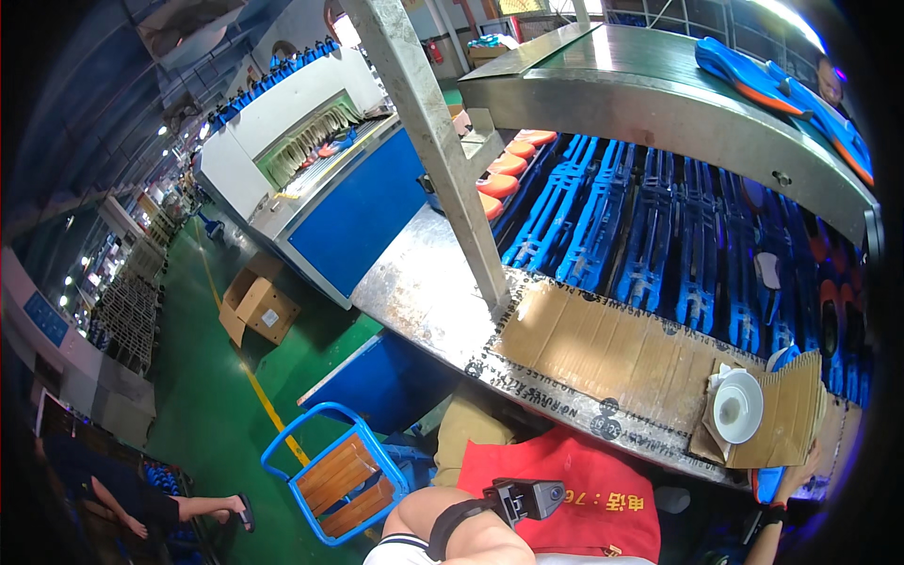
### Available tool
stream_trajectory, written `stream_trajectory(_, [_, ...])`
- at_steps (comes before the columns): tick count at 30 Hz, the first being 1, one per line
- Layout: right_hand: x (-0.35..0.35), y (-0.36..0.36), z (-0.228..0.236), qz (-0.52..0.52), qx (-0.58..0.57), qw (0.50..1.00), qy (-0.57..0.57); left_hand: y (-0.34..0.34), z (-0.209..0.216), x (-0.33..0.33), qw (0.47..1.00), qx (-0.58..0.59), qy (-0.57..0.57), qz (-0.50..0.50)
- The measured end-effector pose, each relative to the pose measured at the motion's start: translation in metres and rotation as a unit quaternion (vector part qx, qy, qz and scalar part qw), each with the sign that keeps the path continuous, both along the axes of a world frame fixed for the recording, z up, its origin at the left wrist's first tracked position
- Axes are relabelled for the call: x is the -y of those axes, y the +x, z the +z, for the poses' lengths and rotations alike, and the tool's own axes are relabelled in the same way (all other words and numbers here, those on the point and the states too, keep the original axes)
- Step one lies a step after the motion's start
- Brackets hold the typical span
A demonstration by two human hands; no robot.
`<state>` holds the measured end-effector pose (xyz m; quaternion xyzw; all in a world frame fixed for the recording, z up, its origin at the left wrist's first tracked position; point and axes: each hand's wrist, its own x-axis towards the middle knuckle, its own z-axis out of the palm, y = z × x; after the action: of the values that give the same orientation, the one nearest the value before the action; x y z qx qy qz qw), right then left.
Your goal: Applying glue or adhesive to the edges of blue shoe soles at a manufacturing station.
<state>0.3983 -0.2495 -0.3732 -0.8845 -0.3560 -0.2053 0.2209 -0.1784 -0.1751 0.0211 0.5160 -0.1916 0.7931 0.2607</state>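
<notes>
At the lower right, my right hand [799,476] is by the table's near edge, its fingers partly hidden by cardboard. It appears closed on a blue sole-shaped piece [770,484] with an orange edge, most of which is covered. Just above the hand, a corrugated cardboard piece [791,410] lies over the bench, and beside it rests a white bowl [737,407] with a pale patch inside. My left arm [471,539], bent low in front of the red apron [574,485], carries a black strap with a small camera [537,499]. The left hand itself is out of view.
Blue racks [645,235] fill the line beyond the cardboard-covered bench [603,334], with orange rounded pieces [507,165] beside them. Blue-and-orange soles [791,94] rest on the metal shelf above. A steel post [424,122], a blue-framed chair [339,476] and an open carton [264,306] stand leftward.
</notes>
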Motion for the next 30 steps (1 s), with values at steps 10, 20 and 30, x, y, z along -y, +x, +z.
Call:
stream_trajectory(10, [0.000,-0.001,-0.002,0.007,0.026,0.999,0.026,0.010,0.002,-0.007,0.997,0.065,0.023,-0.023])
stream_trajectory(20, [-0.001,0.003,-0.007,0.012,0.004,1.000,0.028,0.017,0.002,-0.018,0.996,0.063,0.059,0.014])
stream_trajectory(30, [-0.004,-0.015,0.007,0.005,0.022,0.999,0.023,0.019,0.004,-0.002,0.997,0.064,-0.010,0.029])
